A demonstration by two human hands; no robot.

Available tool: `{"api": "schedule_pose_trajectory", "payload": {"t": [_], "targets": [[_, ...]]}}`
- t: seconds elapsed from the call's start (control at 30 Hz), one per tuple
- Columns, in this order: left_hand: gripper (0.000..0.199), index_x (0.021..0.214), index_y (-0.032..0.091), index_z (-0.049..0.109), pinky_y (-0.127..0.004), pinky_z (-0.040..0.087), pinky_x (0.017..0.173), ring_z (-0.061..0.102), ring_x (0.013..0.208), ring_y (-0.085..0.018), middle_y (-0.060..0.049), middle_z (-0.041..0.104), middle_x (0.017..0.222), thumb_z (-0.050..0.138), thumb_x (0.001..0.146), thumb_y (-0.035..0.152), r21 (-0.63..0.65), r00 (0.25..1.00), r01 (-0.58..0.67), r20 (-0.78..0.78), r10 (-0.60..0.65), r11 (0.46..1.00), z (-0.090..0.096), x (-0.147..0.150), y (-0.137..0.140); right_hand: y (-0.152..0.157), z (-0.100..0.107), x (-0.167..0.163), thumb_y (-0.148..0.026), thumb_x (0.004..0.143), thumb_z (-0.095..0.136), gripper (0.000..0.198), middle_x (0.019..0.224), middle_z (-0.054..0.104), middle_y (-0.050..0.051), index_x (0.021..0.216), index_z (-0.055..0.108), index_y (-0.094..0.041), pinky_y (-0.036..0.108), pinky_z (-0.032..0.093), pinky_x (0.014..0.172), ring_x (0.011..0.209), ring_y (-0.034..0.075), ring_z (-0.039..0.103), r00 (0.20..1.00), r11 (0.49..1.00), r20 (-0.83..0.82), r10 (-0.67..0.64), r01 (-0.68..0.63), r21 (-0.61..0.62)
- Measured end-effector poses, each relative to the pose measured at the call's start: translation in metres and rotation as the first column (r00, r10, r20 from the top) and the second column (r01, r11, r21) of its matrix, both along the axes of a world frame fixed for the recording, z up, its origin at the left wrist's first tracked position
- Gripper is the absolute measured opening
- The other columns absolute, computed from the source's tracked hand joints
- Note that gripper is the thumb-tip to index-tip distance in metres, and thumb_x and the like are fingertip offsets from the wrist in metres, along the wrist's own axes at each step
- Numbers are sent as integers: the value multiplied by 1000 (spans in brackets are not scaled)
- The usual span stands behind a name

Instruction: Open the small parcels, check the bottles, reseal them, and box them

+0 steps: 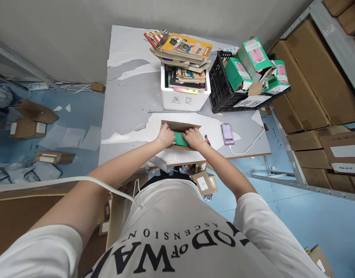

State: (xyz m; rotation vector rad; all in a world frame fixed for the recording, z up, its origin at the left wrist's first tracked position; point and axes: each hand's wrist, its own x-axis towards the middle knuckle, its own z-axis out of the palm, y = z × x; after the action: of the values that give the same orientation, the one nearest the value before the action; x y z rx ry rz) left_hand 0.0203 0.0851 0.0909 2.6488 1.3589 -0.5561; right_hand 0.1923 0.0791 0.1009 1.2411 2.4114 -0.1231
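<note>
An open cardboard box (180, 125) lies near the front edge of the table, its flaps spread. Inside it is a green box (180, 139), partly covered by my hands. My left hand (166, 135) is closed on the green box's left end. At the other end my right hand (194, 138) grips it, fingers bent inward. Some fingertips are hidden inside the cardboard box. Just right of my right hand lies a small red and black tool (207, 140), perhaps a cutter.
Behind stand a white bin (184, 101) piled with books (185, 48) and a black crate (223, 96) of green boxes. A phone (228, 134) on a cable lies at the right. Shelves of cartons (310, 77) rise beyond; boxes and paper litter the blue floor.
</note>
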Motion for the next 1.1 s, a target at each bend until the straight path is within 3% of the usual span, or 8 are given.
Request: {"api": "schedule_pose_trajectory", "payload": {"t": [0.13,0.23,0.5,0.67,0.8,0.93,1.03,1.1], "targets": [[40,113,13,67,-61,2,109,34,130,-41,-20,58,126,57,82,36,119,982,-165,116,152,979,2,-25,-13,-15,-3,30,-20,91,41,43,126,56,23,131,50,-8,53,21,107,120,32,47,989,991,-106,-101,109,74],[72,142,13,41,-63,-1,110,19,139,-40,-20,38,147,51,82,52,126,946,-267,221,236,955,-4,-47,-22,-30,-23,50,-36,92,45,60,148,36,23,144,33,-8,60,11,110,138,34,27,966,979,-191,-174,191,77],[97,151,6,2,-54,22,110,16,144,-34,-24,13,156,37,83,66,-69,860,-372,349,372,926,-41,-71,-36,-33,-52,63,-43,97,26,64,158,13,16,151,16,-11,63,13,110,146,29,8,924,962,-272,-267,274,-14],[90,150,10,17,-65,3,109,5,144,-40,-24,12,156,46,82,61,74,887,-304,386,254,950,-22,-67,-33,-30,-30,54,-34,95,37,57,151,32,19,147,28,-11,71,-3,107,141,32,24,947,975,-271,-174,204,86],[65,142,15,37,-64,-1,110,10,145,-36,-21,20,155,53,84,39,141,924,-216,348,156,966,9,-53,-32,-22,-13,39,-15,91,39,47,140,47,21,137,43,-6,55,12,114,133,31,38,967,992,-240,-89,107,60],[39,125,12,55,-62,18,107,34,134,-37,-23,47,136,43,88,22,112,927,-238,323,191,965,22,-28,-33,-10,-1,28,-4,89,32,45,120,60,18,126,55,-11,39,40,98,110,27,57,966,979,-159,-203,195,-67],[32,112,10,62,-49,39,95,54,113,-33,-22,60,113,44,88,20,-88,945,-167,271,185,982,15,-9,-25,-4,5,24,-4,88,34,41,115,62,19,119,59,-13,36,45,89,105,27,60,941,945,-106,-322,313,-92],[36,114,8,61,-43,45,88,58,108,-33,-22,62,112,53,85,29,-253,945,-240,160,285,937,4,2,-14,1,5,20,-2,88,34,40,116,62,20,117,60,-11,34,44,91,107,27,60,927,928,-91,-365,354,-118]]}}
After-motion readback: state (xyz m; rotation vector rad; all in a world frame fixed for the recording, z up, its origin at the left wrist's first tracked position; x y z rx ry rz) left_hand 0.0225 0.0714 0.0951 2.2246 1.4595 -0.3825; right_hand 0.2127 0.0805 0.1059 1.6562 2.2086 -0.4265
